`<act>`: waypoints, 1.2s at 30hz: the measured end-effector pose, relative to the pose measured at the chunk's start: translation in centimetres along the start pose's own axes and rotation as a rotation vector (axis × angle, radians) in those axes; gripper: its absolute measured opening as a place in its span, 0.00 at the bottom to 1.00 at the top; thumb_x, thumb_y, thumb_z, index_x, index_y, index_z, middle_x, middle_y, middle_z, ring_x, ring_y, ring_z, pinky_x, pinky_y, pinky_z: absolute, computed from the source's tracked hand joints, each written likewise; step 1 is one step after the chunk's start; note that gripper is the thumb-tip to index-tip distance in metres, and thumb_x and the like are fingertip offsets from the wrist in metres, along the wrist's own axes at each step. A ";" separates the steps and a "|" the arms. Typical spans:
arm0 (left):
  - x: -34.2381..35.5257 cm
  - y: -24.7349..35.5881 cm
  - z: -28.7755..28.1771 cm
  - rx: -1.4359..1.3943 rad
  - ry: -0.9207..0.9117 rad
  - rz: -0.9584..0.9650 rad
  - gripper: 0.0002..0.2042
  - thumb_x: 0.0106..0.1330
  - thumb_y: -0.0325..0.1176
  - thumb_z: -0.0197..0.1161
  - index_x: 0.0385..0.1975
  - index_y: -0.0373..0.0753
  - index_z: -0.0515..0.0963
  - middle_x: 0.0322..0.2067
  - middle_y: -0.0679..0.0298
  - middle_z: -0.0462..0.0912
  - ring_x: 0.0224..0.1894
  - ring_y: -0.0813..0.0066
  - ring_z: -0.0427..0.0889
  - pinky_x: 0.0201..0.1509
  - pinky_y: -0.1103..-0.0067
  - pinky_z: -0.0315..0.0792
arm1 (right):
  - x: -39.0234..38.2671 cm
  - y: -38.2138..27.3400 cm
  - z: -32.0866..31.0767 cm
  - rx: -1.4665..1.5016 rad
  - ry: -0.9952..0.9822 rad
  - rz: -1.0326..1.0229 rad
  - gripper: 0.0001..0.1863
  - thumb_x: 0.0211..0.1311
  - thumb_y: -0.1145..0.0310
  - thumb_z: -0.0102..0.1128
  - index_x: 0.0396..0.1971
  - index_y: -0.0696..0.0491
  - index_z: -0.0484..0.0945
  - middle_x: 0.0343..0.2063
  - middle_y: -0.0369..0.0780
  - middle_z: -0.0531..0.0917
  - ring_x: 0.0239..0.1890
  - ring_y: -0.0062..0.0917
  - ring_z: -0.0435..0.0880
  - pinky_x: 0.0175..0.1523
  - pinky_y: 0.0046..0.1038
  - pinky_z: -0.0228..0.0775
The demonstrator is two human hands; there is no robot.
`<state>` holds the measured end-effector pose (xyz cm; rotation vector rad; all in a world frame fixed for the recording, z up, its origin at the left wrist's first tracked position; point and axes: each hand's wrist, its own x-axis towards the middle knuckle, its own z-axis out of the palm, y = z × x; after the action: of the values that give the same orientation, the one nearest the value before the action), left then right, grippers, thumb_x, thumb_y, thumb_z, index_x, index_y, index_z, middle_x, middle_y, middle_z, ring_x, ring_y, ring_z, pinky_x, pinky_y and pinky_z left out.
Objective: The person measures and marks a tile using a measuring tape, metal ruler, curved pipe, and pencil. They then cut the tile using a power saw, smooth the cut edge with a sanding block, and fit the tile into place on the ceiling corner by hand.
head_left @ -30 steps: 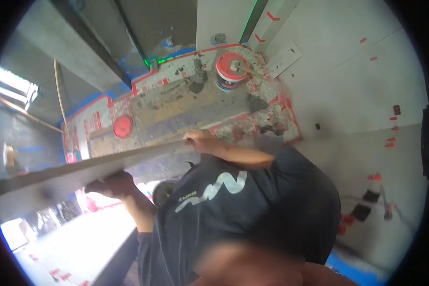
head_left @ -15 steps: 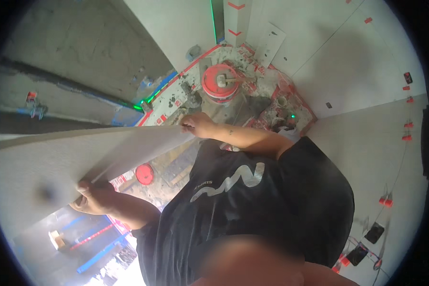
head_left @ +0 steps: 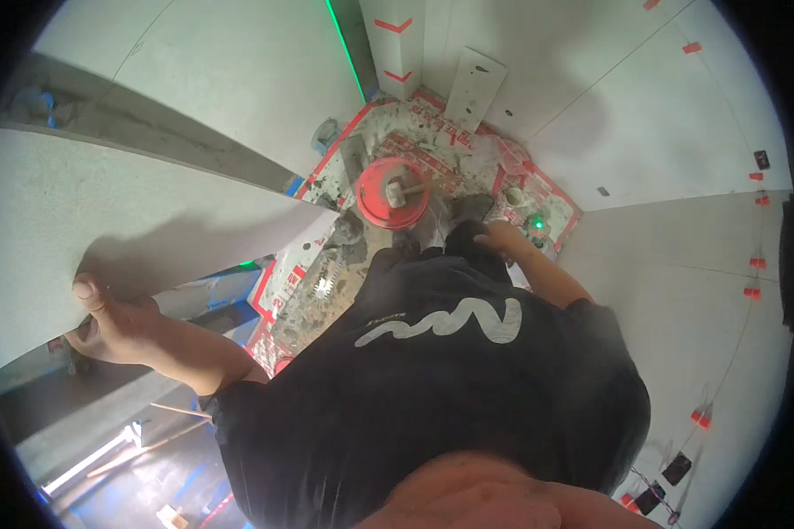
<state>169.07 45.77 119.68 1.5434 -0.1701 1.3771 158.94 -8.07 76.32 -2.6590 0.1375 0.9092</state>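
At the left, a large pale wall tile [head_left: 71,207] stretches across toward the corner, its broad face toward me. My left hand [head_left: 119,322] is closed on the tile's lower edge, thumb on the face and fingers curled under the edge, partly hidden. My right hand [head_left: 503,238] is off the tile. It rests on the dark cloth by my legs, fingers loosely apart with nothing visible in them. Just beyond my legs stands a red-lidded bucket [head_left: 375,198], with a mallet [head_left: 395,194] lying on top.
Stained floor covering [head_left: 304,251] edged with red tape spreads around the bucket. A narrow tile piece [head_left: 475,88] leans against the far wall. A clear container [head_left: 326,135] stands by the left wall. Red clips [head_left: 701,419] dot the right wall's seams, and a green laser line [head_left: 347,48] runs up the far wall.
My right hand has let go of the tile's far edge and moved right, down to my legs. The tile has swung to show more of its face, and my left hand has shifted left and up.
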 end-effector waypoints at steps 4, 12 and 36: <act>1.8 -4.5 6.7 0.024 0.037 -0.043 0.29 0.52 0.47 0.85 0.38 0.27 0.80 0.34 0.53 0.86 0.34 0.67 0.85 0.36 0.71 0.80 | 0.2 3.7 1.3 0.180 -0.022 0.276 0.31 0.68 0.42 0.57 0.41 0.60 0.85 0.41 0.53 0.87 0.48 0.51 0.85 0.54 0.48 0.75; 0.4 -10.2 19.6 0.162 0.056 0.062 0.26 0.54 0.46 0.84 0.36 0.28 0.80 0.33 0.54 0.87 0.32 0.68 0.84 0.33 0.68 0.80 | 8.8 5.9 -9.2 0.408 -0.009 -0.498 0.19 0.73 0.58 0.53 0.38 0.62 0.82 0.34 0.53 0.85 0.40 0.51 0.83 0.48 0.46 0.75; -11.3 -16.5 55.8 0.111 0.152 -0.101 0.16 0.66 0.33 0.76 0.44 0.28 0.81 0.38 0.59 0.86 0.37 0.79 0.82 0.41 0.83 0.75 | 32.3 26.0 -41.9 0.003 -0.304 -0.245 0.20 0.65 0.55 0.59 0.40 0.58 0.84 0.39 0.54 0.87 0.42 0.50 0.87 0.49 0.46 0.75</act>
<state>213.19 7.23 110.69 1.5091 0.0779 1.4371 203.76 -46.12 80.69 -2.4279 -0.2516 1.2072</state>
